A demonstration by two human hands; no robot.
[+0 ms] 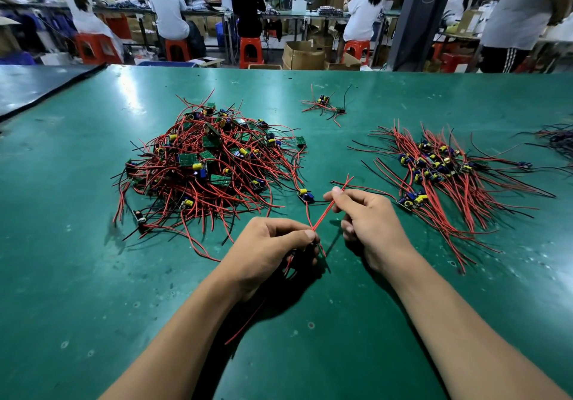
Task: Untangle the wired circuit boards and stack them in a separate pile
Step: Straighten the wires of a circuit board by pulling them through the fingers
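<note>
My left hand [273, 244] pinches the red wires [325, 212] low and my right hand [369, 216] pinches them higher, between the tangle [204, 164] ahead-left and the pile [440, 167] to the right. I'd draw the wires apart slowly, never yanking.

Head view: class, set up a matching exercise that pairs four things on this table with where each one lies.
1 tangled pile
2 sorted pile
3 small cluster
4 red wire

A pinched between left hand and right hand
B right of the hands
C far middle of the table
D left of the hands

Pairs: 1-D, 2-B, 3-C, 4-A
</note>
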